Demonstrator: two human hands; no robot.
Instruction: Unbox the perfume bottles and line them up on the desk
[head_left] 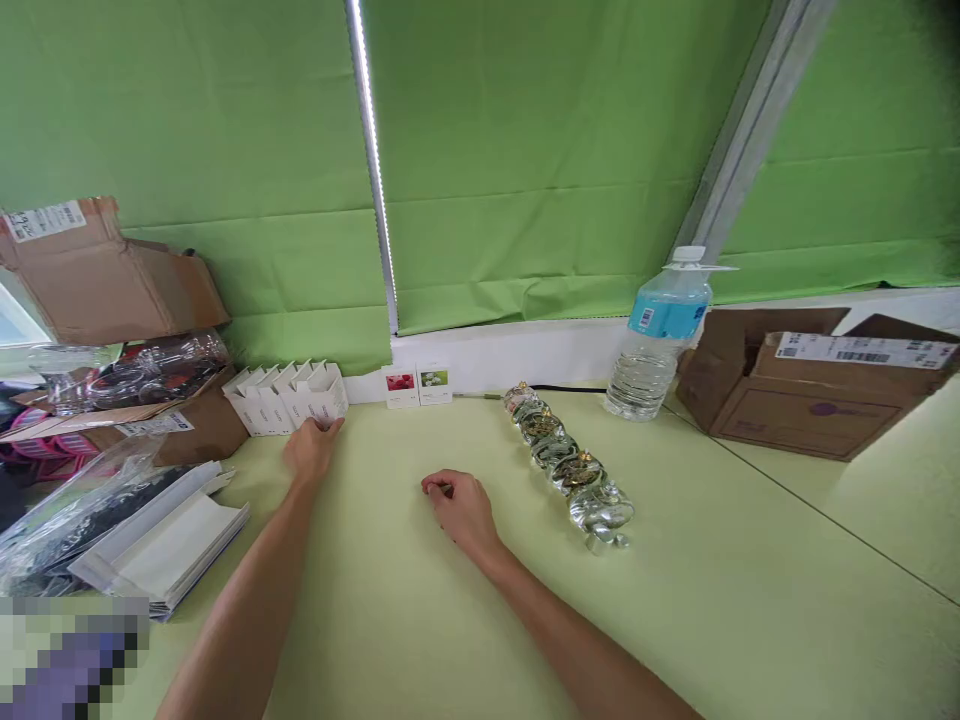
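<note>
My left hand (310, 450) is at the front right end of a row of small white cardboard boxes (281, 405) with open tops. Its fingers are closed at the lower edge of the last box. Over the middle of the table hangs or rests my right hand (463, 512), its fingers curled together, with nothing visible in them. To its right lies a slanting line of shiny clear, glass-like pieces (559, 450) with gold-coloured parts. Two small picture cards (417, 386), one red and one green, stand against the wall behind.
A large water bottle (651, 345) stands at the back right beside an open cardboard box (810, 400). At left are stacked cardboard boxes (127, 285), plastic-wrapped items (82, 520) and a pile of white flat sheets (176, 545). Green blinds (555, 170) hang behind the pale green table (390, 640).
</note>
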